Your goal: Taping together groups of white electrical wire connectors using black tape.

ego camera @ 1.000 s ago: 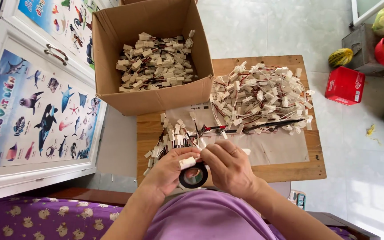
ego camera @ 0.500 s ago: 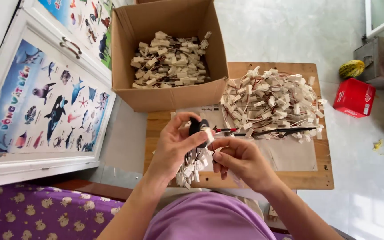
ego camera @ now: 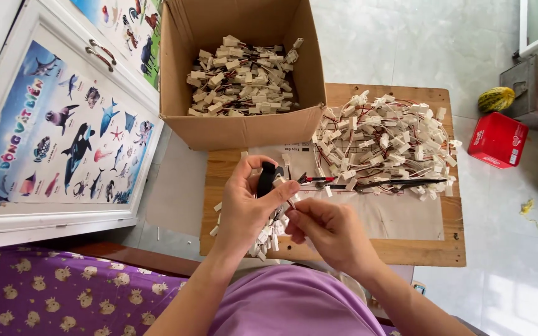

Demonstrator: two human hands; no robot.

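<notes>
Head view is looking down on a small wooden table (ego camera: pixel 449 249), where the person's two hands are working above its near left corner. The left hand (ego camera: pixel 247 208) is holding a black roll of tape (ego camera: pixel 266 179) upright, with the thumb and fingers closed around it and pressing a bundle of white wire connectors (ego camera: pixel 268 233) against the palm; the connectors are hanging down below the hand, just over the near edge of the table. The right hand (ego camera: pixel 328 227) is sitting just beside the left one, its fingertips pinched narrowly together against the bundle; what exactly they are pinching is hidden behind the fingers.

Toward the far right corner of the table a loose heap of connectors with thin wires (ego camera: pixel 384 140) is lying, and dark scissors (ego camera: pixel 375 184) with red at one end are resting along the near side of that heap. A sheet of paper (ego camera: pixel 393 214) is covering the middle of the table. An open cardboard box (ego camera: pixel 244 127) holding more finished bundles is standing against the far left corner. A red box (ego camera: pixel 496 140) is sitting on the tiled floor past the right edge, and a cabinet door with a sea-animal poster (ego camera: pixel 63 134) is lying off to the left.
</notes>
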